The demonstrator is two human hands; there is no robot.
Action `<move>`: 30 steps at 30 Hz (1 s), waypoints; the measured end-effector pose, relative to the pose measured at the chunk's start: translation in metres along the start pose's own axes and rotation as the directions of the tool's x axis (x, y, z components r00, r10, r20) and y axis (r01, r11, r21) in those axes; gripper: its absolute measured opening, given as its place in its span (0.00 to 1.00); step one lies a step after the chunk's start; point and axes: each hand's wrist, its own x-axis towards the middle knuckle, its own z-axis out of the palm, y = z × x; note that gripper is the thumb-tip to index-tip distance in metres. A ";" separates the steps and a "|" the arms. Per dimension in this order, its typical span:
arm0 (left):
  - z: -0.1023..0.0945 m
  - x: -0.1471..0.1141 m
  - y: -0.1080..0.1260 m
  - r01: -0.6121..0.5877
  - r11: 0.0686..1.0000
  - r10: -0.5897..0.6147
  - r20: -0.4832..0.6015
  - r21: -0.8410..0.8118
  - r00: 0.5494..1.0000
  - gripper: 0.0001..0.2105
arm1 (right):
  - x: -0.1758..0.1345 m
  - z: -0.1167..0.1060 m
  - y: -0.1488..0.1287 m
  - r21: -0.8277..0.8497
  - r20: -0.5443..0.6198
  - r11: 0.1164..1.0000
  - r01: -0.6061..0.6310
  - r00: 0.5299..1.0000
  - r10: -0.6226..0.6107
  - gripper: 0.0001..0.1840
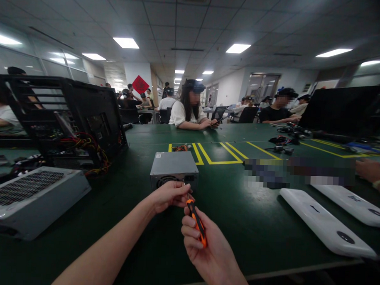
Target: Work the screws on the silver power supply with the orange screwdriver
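Note:
My right hand (202, 238) is wrapped around the orange and black handle of a screwdriver (197, 221), whose thin shaft points up and away from me. Close by the shaft and its tip, the thumb and fingers of my left hand (171, 196) are pinched together. Whether they grip the shaft or a small part at the tip is too fine to make out. Just behind both hands a grey metal power supply (175, 162) rests on the table, its fan grille and socket facing me. My left hand overlaps its lower front.
The green table (136, 240) carries yellow tape marks (220, 154). A second power supply (60, 204) and an open black computer case (94, 110) stand left. White devices (324, 222), cables (283, 141) and a monitor (347, 110) are right. A person (191, 109) sits opposite; another's hand (371, 169) shows right.

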 end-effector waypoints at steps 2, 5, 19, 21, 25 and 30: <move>0.000 0.001 0.000 -0.011 1.000 0.011 -0.008 -0.003 1.000 0.17 | 0.001 -0.002 0.001 -0.054 0.004 0.998 0.024 1.000 -0.023 0.16; 0.000 0.004 -0.002 0.003 1.000 -0.003 -0.062 -0.008 0.998 0.18 | -0.004 -0.010 0.008 -0.321 0.002 0.928 0.190 0.980 -0.200 0.13; 0.005 0.000 0.001 0.002 0.985 0.004 0.033 -0.175 0.999 0.16 | -0.018 -0.024 -0.004 -0.588 0.799 -0.702 0.403 0.422 -0.428 0.14; 0.004 0.002 0.001 0.007 0.984 -0.007 -0.003 -0.179 1.000 0.15 | -0.022 -0.020 -0.008 -0.548 0.825 -0.708 0.446 0.429 -0.369 0.15; 0.003 0.004 -0.001 0.009 0.983 -0.011 -0.014 -0.183 1.000 0.16 | -0.027 -0.016 -0.012 -0.464 0.866 -0.732 0.500 0.429 -0.256 0.19; 0.007 0.001 0.000 0.000 0.982 -0.003 -0.017 -0.190 1.000 0.16 | -0.022 -0.017 -0.015 -0.451 0.883 -0.781 0.431 0.344 -0.320 0.14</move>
